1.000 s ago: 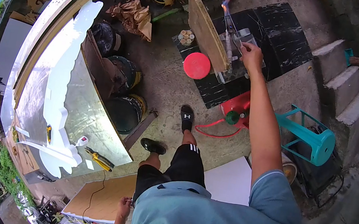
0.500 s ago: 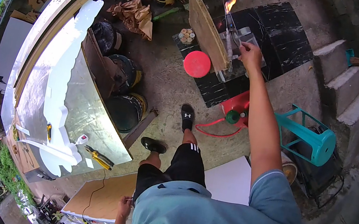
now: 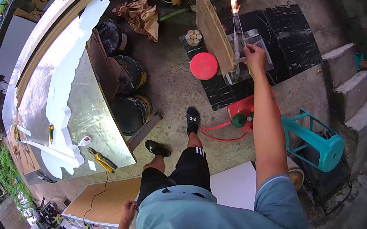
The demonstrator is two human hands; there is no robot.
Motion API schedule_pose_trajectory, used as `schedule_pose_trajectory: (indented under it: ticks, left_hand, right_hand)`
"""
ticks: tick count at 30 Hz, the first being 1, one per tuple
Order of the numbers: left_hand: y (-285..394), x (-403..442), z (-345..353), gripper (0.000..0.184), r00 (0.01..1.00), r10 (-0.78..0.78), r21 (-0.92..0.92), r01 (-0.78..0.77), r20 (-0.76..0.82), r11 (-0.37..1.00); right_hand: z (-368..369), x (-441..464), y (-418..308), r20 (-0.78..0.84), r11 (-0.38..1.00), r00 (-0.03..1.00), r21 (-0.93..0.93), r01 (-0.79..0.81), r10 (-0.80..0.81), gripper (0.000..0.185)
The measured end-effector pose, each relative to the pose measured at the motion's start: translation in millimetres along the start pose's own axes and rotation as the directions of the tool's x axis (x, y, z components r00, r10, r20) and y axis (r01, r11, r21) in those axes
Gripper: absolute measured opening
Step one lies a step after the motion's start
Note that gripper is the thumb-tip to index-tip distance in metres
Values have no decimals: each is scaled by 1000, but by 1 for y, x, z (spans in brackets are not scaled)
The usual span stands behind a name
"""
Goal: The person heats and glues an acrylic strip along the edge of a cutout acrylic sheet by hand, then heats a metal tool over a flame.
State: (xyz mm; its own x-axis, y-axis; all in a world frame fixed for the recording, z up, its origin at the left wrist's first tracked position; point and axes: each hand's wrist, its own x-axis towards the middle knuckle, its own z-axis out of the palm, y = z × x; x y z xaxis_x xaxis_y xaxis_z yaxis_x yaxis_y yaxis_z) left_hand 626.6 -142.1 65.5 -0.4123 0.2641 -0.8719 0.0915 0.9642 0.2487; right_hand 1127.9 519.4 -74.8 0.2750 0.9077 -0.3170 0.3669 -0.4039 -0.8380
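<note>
My right hand [image 3: 255,59] reaches out over the dark tiles, its thumb and fingers pinched together beside the near end of a gas burner [image 3: 237,36]. What the fingertips hold, if anything, is too small to make out. A flame [image 3: 234,3] rises from the burner's far end. Just left of the burner, a thick wooden board [image 3: 215,32] stands on edge. Low at my side hangs my left hand [image 3: 128,211], fingers curled, near a brown panel [image 3: 106,198]; its contents are hidden.
A red round lid [image 3: 203,66] lies by the board. A red tank [image 3: 254,111] with a red hose is nearer me. On the right are a teal stool [image 3: 328,151] and concrete steps [image 3: 363,110]. A metal-topped table [image 3: 93,99] on the left carries white cutouts and pliers [image 3: 103,161].
The camera view has shifted slightly, and the flame has changed shape. My right hand stays beside the burner with its fingers pinched; my left hand stays curled at my side.
</note>
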Motion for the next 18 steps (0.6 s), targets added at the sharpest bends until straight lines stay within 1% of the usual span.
schedule_pose_trajectory:
  ticks: [4,6,8,10,12,14,15,18]
  left_hand:
    - [-7,3,-1,13,1000,-6,-17,6,0,1000]
    - [-4,0,-1,13,1000,-17,-22,17,8,1000]
    - [-2,-1,0,12,999,-28,-28,29,16,999]
    - [-1,-3,0,13,1000,-8,-27,8,14,1000]
    - [1,-3,-1,13,1000,-13,-7,13,17,1000]
    - [-2,-1,-2,13,1000,-18,13,18,21,1000]
    - [-4,0,-2,13,1000,-4,-8,4,20,1000]
    - [-16,6,-3,13,1000,12,-25,-11,21,1000]
  right_hand:
    - [1,1,1,-7,999,999,6,-48,48,28]
    - [2,7,11,-35,998,999,-52,24,-26,27]
    - [0,4,8,-30,999,999,-36,14,-15,27]
    - [1,5,10,-24,1000,1000,-20,3,-3,27]
    - [3,9,19,-55,997,997,-60,49,-52,28]
    - [0,8,14,-52,996,998,-81,35,-40,28]
    - [-1,7,11,-49,994,998,-103,22,-27,28]
    - [0,10,17,-51,997,998,-71,37,-41,28]
